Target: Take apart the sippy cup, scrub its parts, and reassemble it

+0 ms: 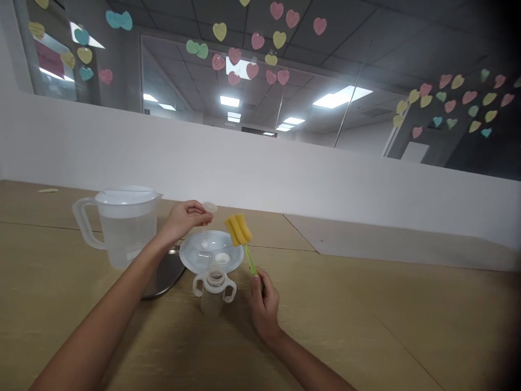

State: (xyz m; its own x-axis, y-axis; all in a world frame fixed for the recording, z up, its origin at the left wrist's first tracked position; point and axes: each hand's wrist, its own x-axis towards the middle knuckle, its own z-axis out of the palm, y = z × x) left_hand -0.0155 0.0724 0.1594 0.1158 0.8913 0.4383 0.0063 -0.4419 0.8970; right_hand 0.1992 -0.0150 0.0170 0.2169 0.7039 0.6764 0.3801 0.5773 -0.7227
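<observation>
Between the fingertips of my left hand (188, 219) is a small clear round cap (210, 207), held above the far side of a shallow translucent bowl (188, 259). My right hand (265, 304) grips the green handle of a bottle brush (239, 230), its yellow sponge head tilted up beside the bowl's right rim. Inside the bowl lie a white ring (222, 258) and other small pale parts, too faint to name. In front of it a baby bottle (213, 300) with two white side handles stands upright and uncapped.
A clear lidded pitcher (128, 231) with liquid stands at the left, behind my left forearm. Partly under that arm lies a dark round tray (165, 276). A white wall (260, 171) bounds the wooden table (345, 320) at the back.
</observation>
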